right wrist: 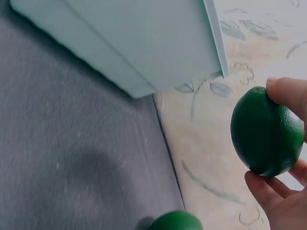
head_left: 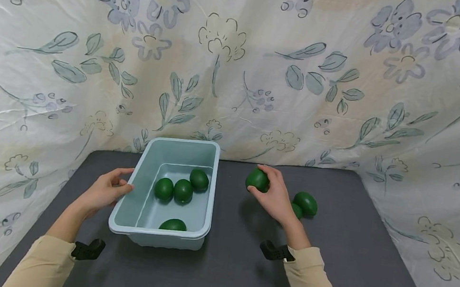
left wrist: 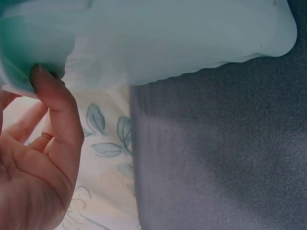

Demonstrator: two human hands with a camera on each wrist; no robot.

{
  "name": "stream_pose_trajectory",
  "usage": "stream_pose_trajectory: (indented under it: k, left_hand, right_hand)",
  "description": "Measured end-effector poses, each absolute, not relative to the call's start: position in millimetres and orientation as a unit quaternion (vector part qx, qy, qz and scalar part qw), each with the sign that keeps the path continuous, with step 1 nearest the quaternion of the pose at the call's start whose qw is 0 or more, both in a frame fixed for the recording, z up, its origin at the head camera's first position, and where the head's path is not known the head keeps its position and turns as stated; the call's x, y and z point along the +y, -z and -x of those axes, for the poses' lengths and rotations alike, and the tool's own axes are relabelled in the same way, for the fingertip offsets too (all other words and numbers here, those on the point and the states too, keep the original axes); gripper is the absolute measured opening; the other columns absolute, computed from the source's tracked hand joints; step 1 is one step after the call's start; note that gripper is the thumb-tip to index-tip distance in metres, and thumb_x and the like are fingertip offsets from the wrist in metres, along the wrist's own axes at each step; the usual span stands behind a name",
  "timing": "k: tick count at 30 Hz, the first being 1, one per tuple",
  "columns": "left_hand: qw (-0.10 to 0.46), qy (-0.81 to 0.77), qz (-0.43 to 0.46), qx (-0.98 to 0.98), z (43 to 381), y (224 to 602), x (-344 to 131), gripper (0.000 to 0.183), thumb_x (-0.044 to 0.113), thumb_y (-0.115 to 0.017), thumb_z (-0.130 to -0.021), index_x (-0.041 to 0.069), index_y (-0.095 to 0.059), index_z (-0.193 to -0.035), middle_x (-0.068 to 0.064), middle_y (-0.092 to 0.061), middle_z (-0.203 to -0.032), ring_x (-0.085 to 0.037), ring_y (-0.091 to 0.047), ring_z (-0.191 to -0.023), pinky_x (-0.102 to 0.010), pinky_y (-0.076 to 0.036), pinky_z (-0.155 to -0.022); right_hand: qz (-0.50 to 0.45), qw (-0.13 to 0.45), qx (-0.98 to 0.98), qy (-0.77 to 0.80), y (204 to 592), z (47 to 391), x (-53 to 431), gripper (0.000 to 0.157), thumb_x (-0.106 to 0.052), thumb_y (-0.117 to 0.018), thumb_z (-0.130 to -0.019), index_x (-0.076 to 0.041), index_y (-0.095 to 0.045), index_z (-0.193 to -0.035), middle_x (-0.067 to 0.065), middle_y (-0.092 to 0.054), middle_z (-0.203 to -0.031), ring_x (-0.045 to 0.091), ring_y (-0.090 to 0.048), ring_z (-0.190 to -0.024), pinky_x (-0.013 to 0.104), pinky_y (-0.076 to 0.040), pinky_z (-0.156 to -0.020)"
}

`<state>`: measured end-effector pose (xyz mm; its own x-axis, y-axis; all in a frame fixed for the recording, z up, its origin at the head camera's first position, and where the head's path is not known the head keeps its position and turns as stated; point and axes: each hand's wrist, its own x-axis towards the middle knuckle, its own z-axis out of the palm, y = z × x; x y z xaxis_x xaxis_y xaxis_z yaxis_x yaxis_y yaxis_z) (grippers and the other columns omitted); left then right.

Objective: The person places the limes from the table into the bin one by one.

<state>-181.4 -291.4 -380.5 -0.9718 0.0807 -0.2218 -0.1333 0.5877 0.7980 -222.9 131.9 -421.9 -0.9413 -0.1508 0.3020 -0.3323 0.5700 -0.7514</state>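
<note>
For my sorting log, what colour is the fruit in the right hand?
Dark green; the fruit shows best in the right wrist view.

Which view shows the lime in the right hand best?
The right wrist view: the lime fills the frame, pinched by the fingertips. The head view shows it small in the right hand, beside the bin. The left wrist view misses it.
</note>
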Motion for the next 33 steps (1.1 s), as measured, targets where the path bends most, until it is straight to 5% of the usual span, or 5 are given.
stream_pose_trajectory:
  k: [33]
  left_hand:
    - [0.115,-0.45,0.014,0.886,182.7,381.8,-293.2,0.064,0.022,-0.056,-0.092,0.007,-0.023,-0.145,-0.018,-0.054,-0.104,-0.021,-0.057,-0.081,-0.038,-0.051,-0.065]
  right_hand:
    - [-0.225,0.083,-0.857,-0.456,365.9,235.5,55.7,0.058,-0.024,-0.069,-0.082,-0.017,-0.044,-0.134,0.011,-0.036,-0.136,0.025,-0.049,-0.109,0.04,-0.046,-0.085]
